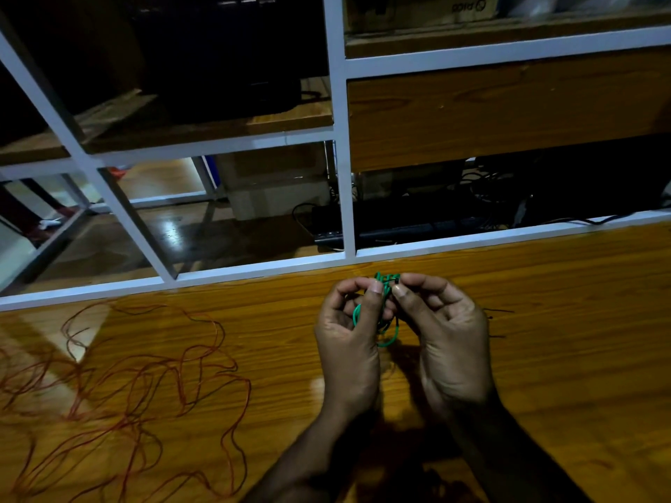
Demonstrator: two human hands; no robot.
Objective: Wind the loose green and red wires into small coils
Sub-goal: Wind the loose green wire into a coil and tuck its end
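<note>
A glossy wooden table (544, 357) carried the work. Loose red wire (138, 386) sprawled tangled toward nine o'clock; thin dark wire ends (499, 311) lay toward three o'clock.

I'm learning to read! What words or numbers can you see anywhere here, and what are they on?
"pico": printed upside down on the cardboard box on the top shelf, with a round logo next to it.

Nothing else can be read. The black power strip behind the white frame has marks too small and dark to read. The wires and table carry no writing.

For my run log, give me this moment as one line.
left hand + right hand: pinching green wire coil | red wire: loose on table
</note>
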